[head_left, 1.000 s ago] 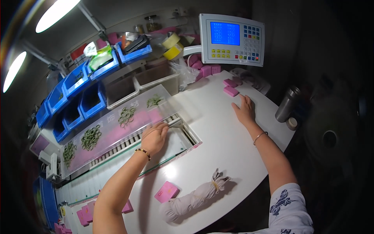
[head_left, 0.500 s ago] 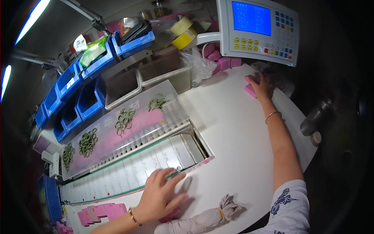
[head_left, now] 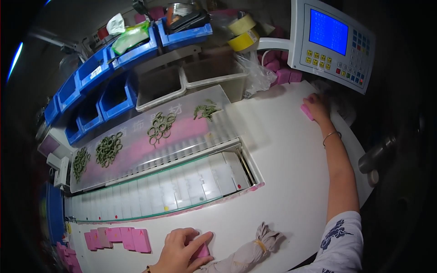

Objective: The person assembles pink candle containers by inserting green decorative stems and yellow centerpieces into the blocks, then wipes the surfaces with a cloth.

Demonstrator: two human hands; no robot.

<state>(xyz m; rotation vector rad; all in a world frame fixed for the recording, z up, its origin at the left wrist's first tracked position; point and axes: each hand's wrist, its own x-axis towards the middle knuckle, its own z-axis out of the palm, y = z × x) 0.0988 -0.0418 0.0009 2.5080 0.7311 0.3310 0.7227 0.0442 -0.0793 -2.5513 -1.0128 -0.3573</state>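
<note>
My left hand (head_left: 182, 248) rests on the white table near its front edge, fingers closed over a small pink block (head_left: 201, 251). A tied grey cloth bundle (head_left: 248, 252) lies just right of it. My right hand (head_left: 316, 105) reaches to the far right of the table, below the control panel (head_left: 334, 38), and lies on another pink block (head_left: 306, 112). Between the hands sits a long white slotted tray (head_left: 173, 186), and behind it a clear ribbed cover (head_left: 150, 136) carries clusters of green rings (head_left: 160, 126).
A row of pink blocks (head_left: 118, 237) lies at the front left. Blue bins (head_left: 109, 93) and two grey tubs (head_left: 159, 84) line the back. Yellow tape rolls (head_left: 242, 32) sit near the panel. More pink blocks (head_left: 282, 75) are piled at back right. A dark cylinder (head_left: 375, 154) stands off the right edge.
My left hand has come back from the tray to the front edge and closed on the pink block. My right hand has reached farther away onto the pink block beneath the panel.
</note>
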